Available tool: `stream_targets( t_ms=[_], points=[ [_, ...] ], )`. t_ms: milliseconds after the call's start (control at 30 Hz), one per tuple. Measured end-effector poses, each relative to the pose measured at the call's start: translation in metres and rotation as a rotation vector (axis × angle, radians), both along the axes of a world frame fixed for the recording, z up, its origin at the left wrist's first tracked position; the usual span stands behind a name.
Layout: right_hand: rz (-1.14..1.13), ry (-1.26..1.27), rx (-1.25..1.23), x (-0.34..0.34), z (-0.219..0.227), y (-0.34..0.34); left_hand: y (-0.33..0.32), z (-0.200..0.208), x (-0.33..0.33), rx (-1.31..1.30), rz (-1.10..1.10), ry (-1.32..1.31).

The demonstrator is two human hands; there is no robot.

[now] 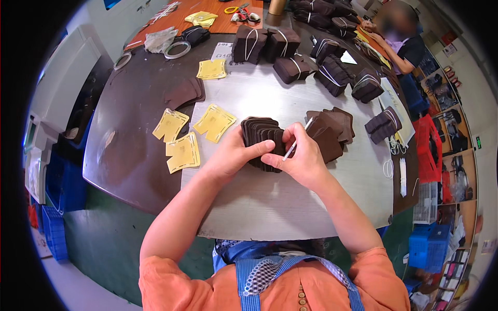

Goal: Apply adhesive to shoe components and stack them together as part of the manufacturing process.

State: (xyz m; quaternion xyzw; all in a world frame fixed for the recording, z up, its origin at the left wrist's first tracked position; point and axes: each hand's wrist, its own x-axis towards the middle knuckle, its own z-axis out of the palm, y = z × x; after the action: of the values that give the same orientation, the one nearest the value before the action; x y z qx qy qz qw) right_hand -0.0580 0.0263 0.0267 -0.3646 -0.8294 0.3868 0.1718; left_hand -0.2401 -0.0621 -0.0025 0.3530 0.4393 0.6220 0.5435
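A fanned stack of dark brown cut pieces point(261, 130), leather-like, stands over the middle of the pale board. My left hand point(232, 154) is closed on its near left side, thumb across the front. My right hand point(306, 161) meets the stack's right edge and grips a thin white pen-like stick point(291, 149), tilted up to the right. Just beyond that hand, loose brown pieces point(329, 136) lie in an overlapping pile. Left of the stack are notched yellow templates point(215, 123) with dashed markings; more brown pieces point(182, 93) lie behind them.
Banded brown bundles point(249, 45) line the far side, and another bundle point(383, 124) sits at the right. White bands point(388, 168) lie near the right edge. Tape rolls point(177, 50) and scissors point(245, 15) are at the back. A co-worker point(399, 41) sits far right.
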Motion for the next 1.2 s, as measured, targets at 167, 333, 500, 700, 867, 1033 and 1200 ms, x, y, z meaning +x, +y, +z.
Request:
stream_targets(
  t_ms=[167,333,500,700,867,1033,1200],
  points=[
    [-0.014,0.033,-0.060,0.007,-0.004,0.007,0.001,0.003,-0.001,-0.017,-0.113,-0.046],
    [-0.026,0.156,-0.211,0.015,-0.005,0.008,0.001,0.008,0.004,-0.008,-0.100,-0.030],
    [-0.178,0.269,0.022,0.039,-0.040,0.019,-0.001,0.008,0.006,-0.012,-0.001,0.142],
    [-0.284,0.029,0.718,0.066,0.006,0.015,0.001,0.009,0.008,-0.052,-0.028,0.163],
    [-0.068,0.246,0.035,0.015,0.008,-0.027,-0.004,0.011,0.018,-0.001,-0.105,0.154],
    [-0.099,0.150,0.095,0.006,0.009,-0.022,-0.005,0.001,0.014,0.077,-0.171,0.013],
    [-0.094,0.106,0.125,0.004,0.011,-0.022,-0.003,-0.004,0.014,0.191,-0.184,0.203]
  ],
)
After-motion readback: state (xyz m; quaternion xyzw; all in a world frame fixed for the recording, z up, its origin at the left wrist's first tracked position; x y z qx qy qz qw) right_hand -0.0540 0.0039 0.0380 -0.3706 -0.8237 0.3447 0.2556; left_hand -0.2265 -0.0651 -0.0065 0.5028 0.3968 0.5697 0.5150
